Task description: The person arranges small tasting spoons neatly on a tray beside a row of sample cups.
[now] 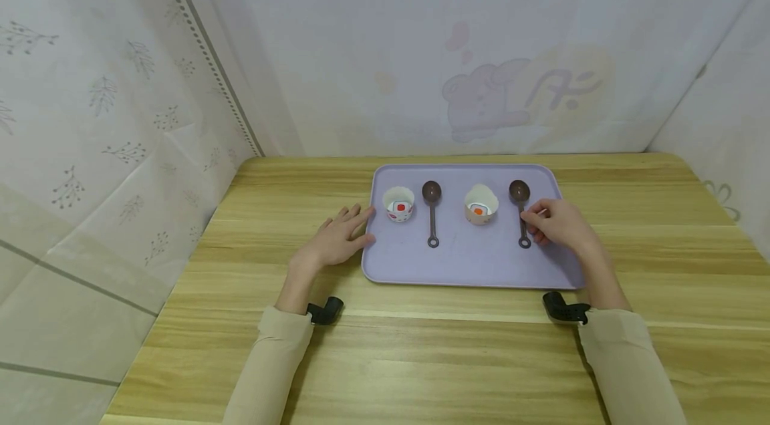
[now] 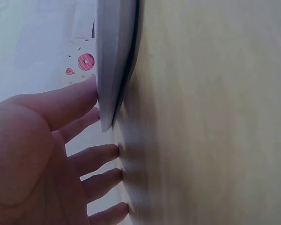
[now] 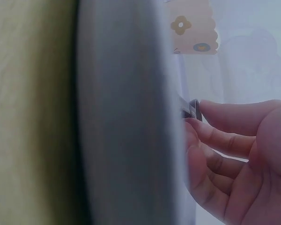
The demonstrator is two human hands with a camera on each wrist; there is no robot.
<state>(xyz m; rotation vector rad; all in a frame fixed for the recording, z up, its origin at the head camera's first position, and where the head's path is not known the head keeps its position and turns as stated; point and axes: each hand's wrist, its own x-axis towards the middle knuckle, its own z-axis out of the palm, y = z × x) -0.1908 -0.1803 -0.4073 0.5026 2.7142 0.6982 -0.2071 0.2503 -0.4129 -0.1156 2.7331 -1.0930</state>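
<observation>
A lilac tray (image 1: 475,271) bears two brown measuring spoons and two paper baking cups. My right hand (image 1: 559,221) pinches the handle of the right-hand measuring spoon (image 1: 520,191) between thumb and forefinger. In the right wrist view, part of the dark handle (image 3: 193,108) shows at the fingertips, beyond the tray's rim. With fingers spread, my left hand (image 1: 333,241) touches the tray's left rim; its other fingertips rest on the table in the left wrist view. The other measuring spoon (image 1: 431,192) lies between the cups, its bowl toward the back.
At the tray's left stands a baking cup (image 1: 401,216) with a red spot inside; a scalloped one (image 1: 481,218), orange inside, stands right of centre. The wooden table (image 1: 421,371) meets a pale patterned curtain (image 1: 349,77) at the back. A black wrist camera (image 1: 325,311) sits at each cuff.
</observation>
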